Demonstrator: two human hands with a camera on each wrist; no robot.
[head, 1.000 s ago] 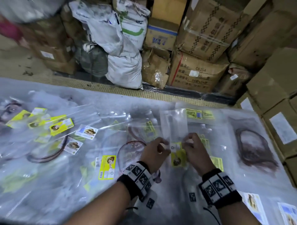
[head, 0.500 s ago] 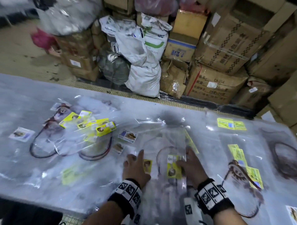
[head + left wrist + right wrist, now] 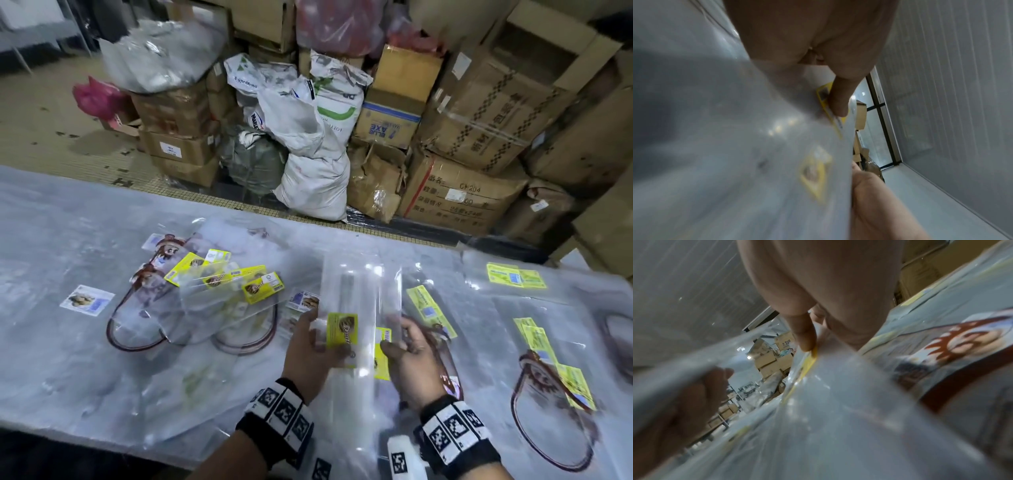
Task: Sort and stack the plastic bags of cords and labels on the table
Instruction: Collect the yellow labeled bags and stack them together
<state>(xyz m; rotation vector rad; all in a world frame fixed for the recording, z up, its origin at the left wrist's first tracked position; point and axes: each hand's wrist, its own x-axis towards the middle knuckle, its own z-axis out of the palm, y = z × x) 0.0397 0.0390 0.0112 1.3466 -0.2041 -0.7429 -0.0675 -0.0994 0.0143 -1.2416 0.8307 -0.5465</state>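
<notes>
I have my left hand (image 3: 313,346) and right hand (image 3: 409,356) each pinching a side edge of the clear plastic bag with the yellow label (image 3: 359,322); 0.5 s ago it lay pressed flat, now it is raised off the plastic-covered table (image 3: 51,233); I judge it bound for the fanned stack of yellow-labelled bags with dark cords (image 3: 219,294) on the left.

Left hand (image 3: 313,346) and right hand (image 3: 411,356) reach forward side by side (fingers curled, pinching).

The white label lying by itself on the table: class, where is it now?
In the head view, the white label lies at the table's far left, alone, left of the bag pile with yellow labels, well clear of both hands.
</notes>
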